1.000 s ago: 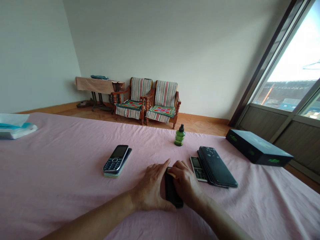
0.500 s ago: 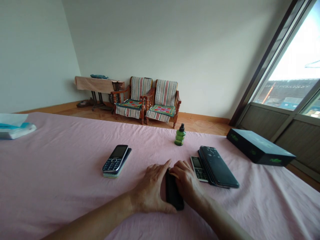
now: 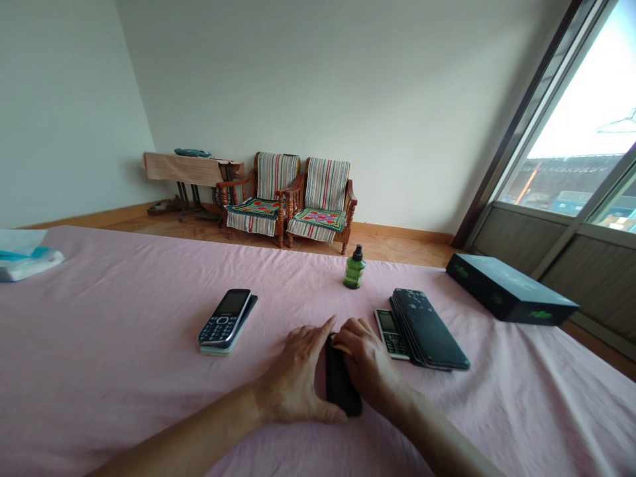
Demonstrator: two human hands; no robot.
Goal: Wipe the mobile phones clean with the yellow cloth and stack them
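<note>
A black mobile phone (image 3: 342,384) lies on the pink cloth in front of me. My left hand (image 3: 293,374) spans its left side, with the thumb at the near end and the fingertips by the far end, steadying it. My right hand (image 3: 365,361) is closed over the upper right of the phone. Its bent fingers press a small yellowish piece (image 3: 340,346) onto the far end; most of that piece is hidden beneath them. To the left, a keypad phone (image 3: 226,318) lies on top of another phone. Just right of my right hand are a silver keypad phone (image 3: 392,334) and a stack of dark phones (image 3: 431,331).
A green bottle with a black cap (image 3: 354,268) stands beyond my hands. At the right lies a black box (image 3: 511,291), and a tissue pack (image 3: 30,264) is at the far left. Past the pink cloth's (image 3: 124,298) far edge stand two wooden chairs (image 3: 318,199).
The whole view has shifted slightly, so things appear a little further left. Both hands keep nearly the same hold on the black phone.
</note>
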